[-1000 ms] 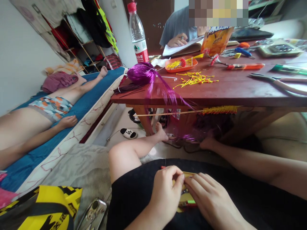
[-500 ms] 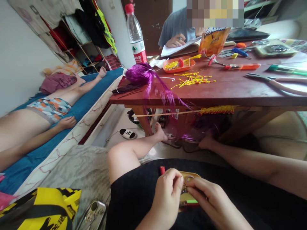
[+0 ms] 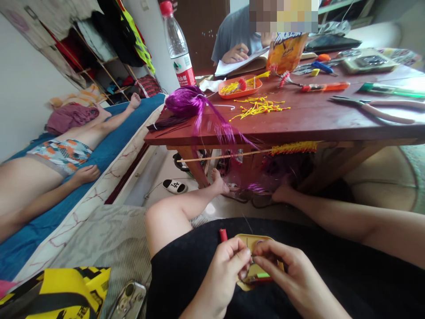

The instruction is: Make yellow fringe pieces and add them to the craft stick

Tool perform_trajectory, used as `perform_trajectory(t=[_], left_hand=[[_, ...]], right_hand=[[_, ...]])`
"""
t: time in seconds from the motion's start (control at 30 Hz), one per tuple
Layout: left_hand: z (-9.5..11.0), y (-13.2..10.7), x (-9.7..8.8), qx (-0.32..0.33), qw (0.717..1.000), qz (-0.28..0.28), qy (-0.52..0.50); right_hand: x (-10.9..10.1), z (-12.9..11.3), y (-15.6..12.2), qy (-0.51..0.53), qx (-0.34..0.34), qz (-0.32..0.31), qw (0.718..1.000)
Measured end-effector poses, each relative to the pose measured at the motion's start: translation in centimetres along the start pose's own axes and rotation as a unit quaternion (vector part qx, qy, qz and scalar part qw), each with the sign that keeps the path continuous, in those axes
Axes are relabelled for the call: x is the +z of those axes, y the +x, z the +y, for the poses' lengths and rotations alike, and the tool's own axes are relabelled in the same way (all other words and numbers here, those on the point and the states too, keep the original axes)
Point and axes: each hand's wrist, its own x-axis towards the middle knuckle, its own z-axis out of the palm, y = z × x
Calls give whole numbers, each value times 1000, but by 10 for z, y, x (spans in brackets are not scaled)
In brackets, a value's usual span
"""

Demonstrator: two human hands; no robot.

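Observation:
My left hand and my right hand meet over my lap on black cloth. Both are closed in a pinch at the same spot, above a small yellow piece that lies under the fingers. A thin dark wire rises from the pinch. A small red tip sticks out just beyond my left knuckles. What the fingertips grip is too small to name.
A red wooden table ahead carries purple strands, yellow sticks, an orange tray, pliers and a water bottle. One person writes behind it, another lies on the blue bed at left. A phone lies by my thigh.
The view has shifted left and tilted slightly. My hands rose a little and the pinch tightened. The yellow piece now shows more between my fingers.

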Motion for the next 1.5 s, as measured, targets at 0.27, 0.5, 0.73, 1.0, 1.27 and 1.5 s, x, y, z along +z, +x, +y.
perform_trajectory(t=[0.27, 0.5, 0.73, 1.0, 1.27, 1.5], left_hand=[[1, 0, 1, -80, 992, 0, -101], [1, 2, 1, -122, 981, -59, -136], [4, -7, -4, 257, 880, -39, 399], [4, -3, -6, 84, 947, -26, 309], [4, 4, -4, 186, 912, -30, 366], [5, 0, -9, 279, 802, -88, 521]], right_hand=[[0, -1, -1, -218, -297, 114, 923], [-2, 9, -3, -295, -378, 102, 872], [-3, -6, 1, 121, 69, -97, 985], [-4, -1, 2, -78, -51, -36, 995], [-3, 1, 0, -109, -57, 3, 992], [-11, -1, 8, 207, 157, -158, 953]])
